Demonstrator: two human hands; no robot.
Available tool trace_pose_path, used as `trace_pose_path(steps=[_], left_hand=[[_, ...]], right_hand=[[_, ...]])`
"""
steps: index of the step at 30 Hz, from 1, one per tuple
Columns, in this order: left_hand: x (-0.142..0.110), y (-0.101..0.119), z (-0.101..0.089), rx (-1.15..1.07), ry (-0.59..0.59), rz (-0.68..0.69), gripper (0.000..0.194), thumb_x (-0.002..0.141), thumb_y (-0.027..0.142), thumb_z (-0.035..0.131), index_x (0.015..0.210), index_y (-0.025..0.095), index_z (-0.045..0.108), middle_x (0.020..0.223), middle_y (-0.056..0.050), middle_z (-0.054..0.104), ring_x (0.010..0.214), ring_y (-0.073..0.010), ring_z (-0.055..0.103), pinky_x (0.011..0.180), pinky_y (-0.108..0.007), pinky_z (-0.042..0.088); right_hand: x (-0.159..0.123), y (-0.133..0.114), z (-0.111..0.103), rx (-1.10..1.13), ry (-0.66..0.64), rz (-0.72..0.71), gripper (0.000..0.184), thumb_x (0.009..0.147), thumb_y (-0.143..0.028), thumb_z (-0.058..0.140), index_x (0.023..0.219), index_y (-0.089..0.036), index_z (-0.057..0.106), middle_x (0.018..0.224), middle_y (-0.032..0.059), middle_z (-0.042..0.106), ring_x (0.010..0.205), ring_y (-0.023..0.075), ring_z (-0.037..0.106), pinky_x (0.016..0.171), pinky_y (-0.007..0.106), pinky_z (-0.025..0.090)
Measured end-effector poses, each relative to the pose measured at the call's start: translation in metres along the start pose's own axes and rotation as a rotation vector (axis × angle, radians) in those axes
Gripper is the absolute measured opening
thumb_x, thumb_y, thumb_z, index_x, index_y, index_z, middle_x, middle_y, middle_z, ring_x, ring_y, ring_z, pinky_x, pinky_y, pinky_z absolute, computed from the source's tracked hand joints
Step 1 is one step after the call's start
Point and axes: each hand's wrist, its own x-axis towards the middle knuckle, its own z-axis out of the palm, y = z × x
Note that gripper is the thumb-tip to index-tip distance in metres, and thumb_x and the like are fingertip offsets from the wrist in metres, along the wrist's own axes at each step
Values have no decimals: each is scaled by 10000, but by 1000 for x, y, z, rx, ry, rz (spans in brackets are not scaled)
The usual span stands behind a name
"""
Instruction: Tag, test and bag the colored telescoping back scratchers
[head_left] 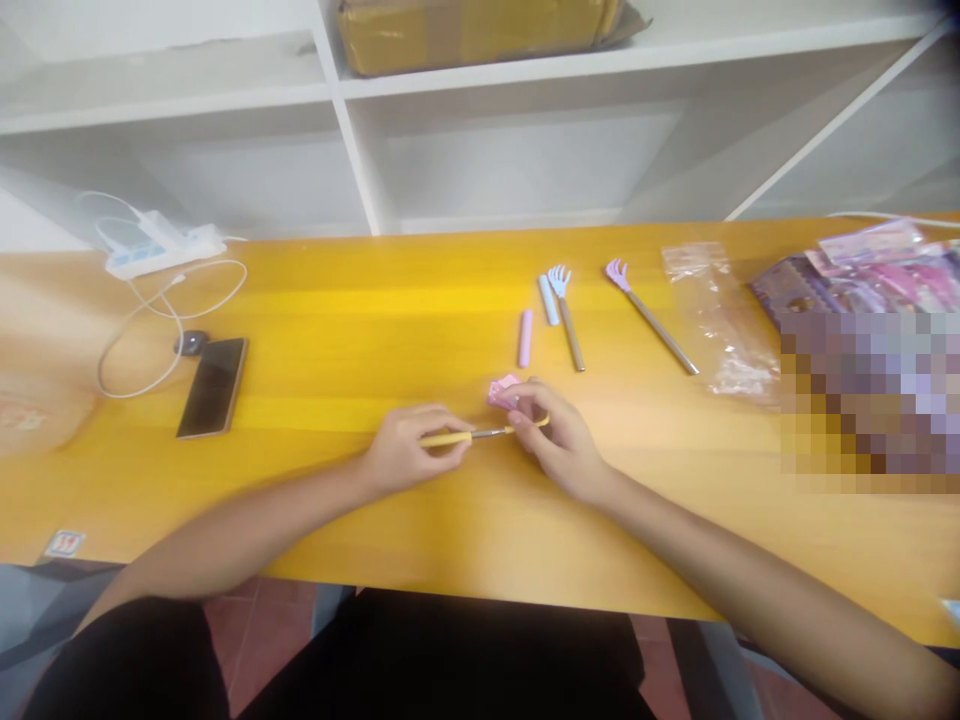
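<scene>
A small telescopic back scratcher with yellow ends and a short metal rod lies level between my hands, just above the table. My left hand pinches its yellow handle. My right hand is closed on the other yellow end, whose shape is mostly covered by the fingers. Beside my right fingertips is a small pink patterned piece; whether they touch it I cannot tell. Beyond the hands lie a blue back scratcher, a purple back scratcher, a blue tube and a purple tube.
Clear plastic bags lie at the right, by a pile of colourful packages, partly pixelated. On the left are a phone, a dark round object, a white cable and a power strip. White shelving stands behind the table.
</scene>
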Motion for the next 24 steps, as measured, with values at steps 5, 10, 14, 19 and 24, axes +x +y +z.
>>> trace_pose_path(steps=[5, 10, 14, 19, 24], left_hand=[[1, 2, 0, -2, 21, -11, 129, 913, 234, 742, 1024, 220, 807, 935, -37, 815, 786, -150, 746, 739, -266, 586], [7, 0, -7, -51, -61, -130, 125, 939, 277, 735, 1015, 220, 817, 929, -39, 812, 781, -149, 737, 757, -267, 581], [13, 1, -10, -92, -99, -183, 135, 959, 302, 729, 1021, 214, 810, 949, -31, 813, 799, -146, 739, 777, -258, 574], [11, -5, -11, 109, -172, -51, 184, 1025, 333, 648, 1098, 223, 776, 980, -31, 810, 847, -152, 749, 783, -253, 560], [2, -8, -5, 515, -195, 282, 255, 1073, 232, 530, 1252, 177, 704, 1042, -76, 794, 889, -186, 750, 754, -279, 563]], right_hand=[[-1, 1, 2, 22, 0, 59, 256, 1065, -487, 566, 1196, -294, 671, 1024, 74, 625, 972, 234, 648, 830, 401, 566], [0, 2, -6, 137, -68, 149, 327, 1038, -534, 609, 1272, -308, 642, 992, 47, 585, 936, 219, 643, 768, 366, 581], [0, 7, -20, 97, -94, 123, 380, 1015, -502, 668, 1330, -312, 574, 993, 25, 577, 923, 190, 626, 745, 309, 565], [3, 14, -25, 71, -70, 91, 286, 1008, -487, 689, 1182, -287, 580, 1042, 43, 650, 992, 210, 676, 766, 323, 561], [6, 11, -26, -177, -187, -51, 193, 1067, -425, 600, 1001, -249, 644, 948, 43, 686, 786, 176, 651, 722, 323, 521]])
